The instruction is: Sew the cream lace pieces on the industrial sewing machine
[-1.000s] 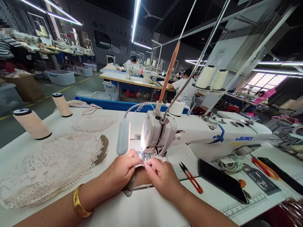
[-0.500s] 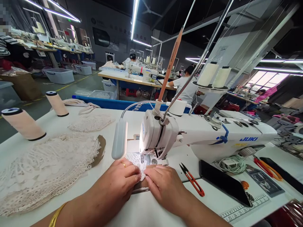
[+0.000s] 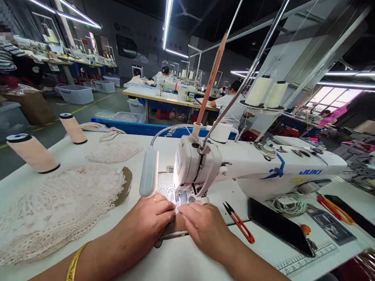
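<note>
White lace fabric [image 3: 166,189] lies under the needle area of the white sewing machine [image 3: 199,164], lit by a small lamp [image 3: 149,171]. My left hand [image 3: 152,214] presses and pinches the lace's near edge, its fingertips close to the presser foot. Just across from it, my right hand [image 3: 202,218] has its fingers closed on the same edge from the right. The two sets of fingertips almost meet. Part of the lace is hidden under my left hand. Below the fingers shows a brown patch [image 3: 178,223] at the machine bed.
A stack of lace pieces [image 3: 58,207] lies at left, near two peach thread cones [image 3: 33,154]. To the right are orange thread snips [image 3: 238,221], a black phone [image 3: 278,226], a coiled cable [image 3: 289,203] and a ruler [image 3: 307,259]. Other people sit at machines beyond.
The lace has moved further under the machine, away from me, so less of it shows between my fingertips. My left hand has shifted slightly. The view has turned a little.
</note>
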Available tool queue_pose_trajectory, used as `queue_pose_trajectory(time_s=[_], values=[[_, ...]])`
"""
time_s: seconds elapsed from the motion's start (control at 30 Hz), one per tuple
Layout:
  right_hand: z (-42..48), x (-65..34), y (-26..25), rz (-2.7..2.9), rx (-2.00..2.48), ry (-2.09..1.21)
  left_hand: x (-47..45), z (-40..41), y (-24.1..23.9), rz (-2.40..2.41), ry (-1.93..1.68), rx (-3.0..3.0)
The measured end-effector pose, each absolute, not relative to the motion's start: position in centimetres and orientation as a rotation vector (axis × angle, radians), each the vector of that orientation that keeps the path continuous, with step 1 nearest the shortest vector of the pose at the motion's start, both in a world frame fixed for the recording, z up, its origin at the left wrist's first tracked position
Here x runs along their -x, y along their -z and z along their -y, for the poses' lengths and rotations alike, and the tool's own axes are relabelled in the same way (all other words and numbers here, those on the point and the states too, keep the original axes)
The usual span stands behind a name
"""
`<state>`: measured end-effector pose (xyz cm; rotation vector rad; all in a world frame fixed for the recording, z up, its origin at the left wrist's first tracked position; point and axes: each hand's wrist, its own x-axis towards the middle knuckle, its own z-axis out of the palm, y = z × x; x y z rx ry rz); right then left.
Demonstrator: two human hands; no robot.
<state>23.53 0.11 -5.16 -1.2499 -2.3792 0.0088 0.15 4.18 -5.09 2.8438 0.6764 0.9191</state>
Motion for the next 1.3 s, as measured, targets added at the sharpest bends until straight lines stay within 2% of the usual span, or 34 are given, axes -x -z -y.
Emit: queue_pose_trajectory(time_s=[0.83,1.07,1.3], values=[[-0.9,-23.1,5.6,2.299,1.377,0.046,-0.2,-5.7,5.2,-0.796,-0.827,-2.879],[-0.5,-23.0,5.3,2.264,1.228,0.009,0.4,-5.5,4.4,-0.955,-0.847,-2.8],[0.3,-22.1,3.8,2.456,0.837,0.013,1.4,-5.3,3.3,-1.243,-0.764,-2.723]])
